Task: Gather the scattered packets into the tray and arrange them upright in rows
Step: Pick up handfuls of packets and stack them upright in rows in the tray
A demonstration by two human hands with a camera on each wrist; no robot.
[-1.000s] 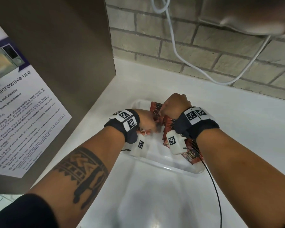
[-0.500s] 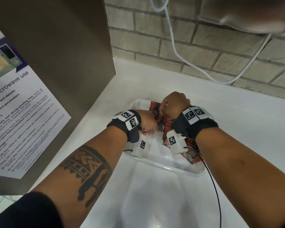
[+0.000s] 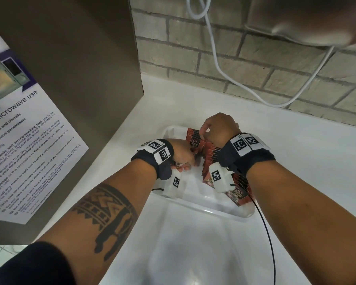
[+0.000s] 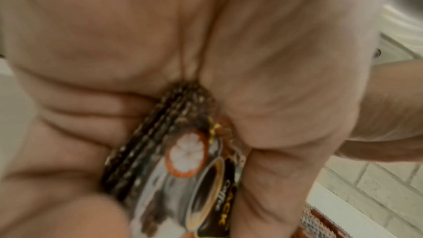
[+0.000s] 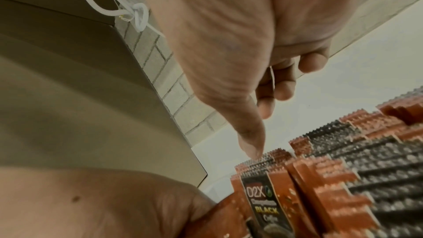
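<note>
White countertop [image 3: 296, 161] runs under both forearms and meets a pale grey brick wall [image 3: 255, 58] beyond the hands, with a looping white cable [image 3: 220, 64] hanging down the bricks. To the outer side of the left hand [image 3: 181, 153] stands a brown cabinet panel [image 3: 80, 68] carrying a white printed notice about microwave use [image 3: 29, 145]. Directly beneath both hands sits a shallow clear plastic tray [image 3: 203, 206] on the counter. A row of red-brown and black coffee sachets with crimped tops [image 3: 211, 153] stands upright in the tray, running from under the right hand [image 3: 218, 128] back toward the right wrist; more of the same sachets [image 5: 343, 169] fill the right wrist view, packed face to face. The left hand grips a small bundle of sachets [image 4: 174, 151], fingers and thumb curled round it, the bundle held at the near-left end of the row; the left wrist view shows their dark crimped edges pressed into the palm, though it is blurred. The right hand is arched over the far end of the row with its fingers bent downward; its thumb [image 5: 249, 133] touches the tops of the sachets there, and the other fingers are curled behind, so it presses on the tops rather than enclosing any one sachet. Both wrists wear dark bands with white tagged blocks [image 3: 242, 144]. A thin black cable [image 3: 269, 233] trails from the right wrist across the counter toward the person.
</note>
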